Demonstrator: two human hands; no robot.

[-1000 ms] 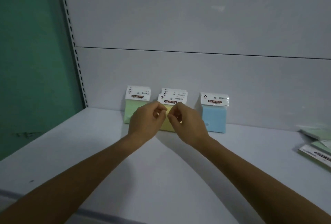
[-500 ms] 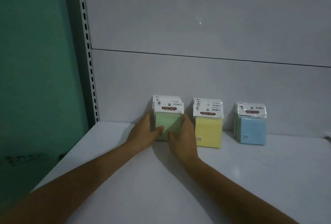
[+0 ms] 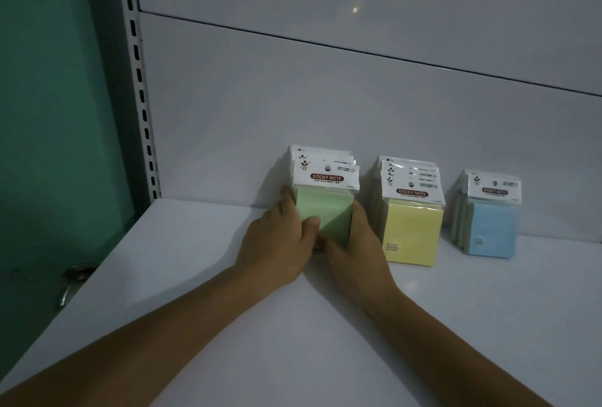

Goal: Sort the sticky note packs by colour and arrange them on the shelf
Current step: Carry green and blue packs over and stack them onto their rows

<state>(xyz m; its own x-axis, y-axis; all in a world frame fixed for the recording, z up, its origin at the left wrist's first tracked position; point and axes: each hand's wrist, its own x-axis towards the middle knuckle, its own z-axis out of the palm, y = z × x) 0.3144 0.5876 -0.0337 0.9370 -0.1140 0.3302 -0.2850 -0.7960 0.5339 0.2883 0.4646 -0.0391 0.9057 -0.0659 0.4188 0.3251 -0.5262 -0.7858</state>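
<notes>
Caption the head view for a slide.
Left hand and right hand grip the green stack on the shelf; yellow stack and blue stack stand to its right.

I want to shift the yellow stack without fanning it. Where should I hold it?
Likely by its two side edges, low on the yellow stack, reaching in from the front: the packs stand upright against the back panel, and their header cards on top sit staggered.

Two bare forearms, slender wrists, bare left grip, bare right grip, short trimmed thumbnail
</notes>
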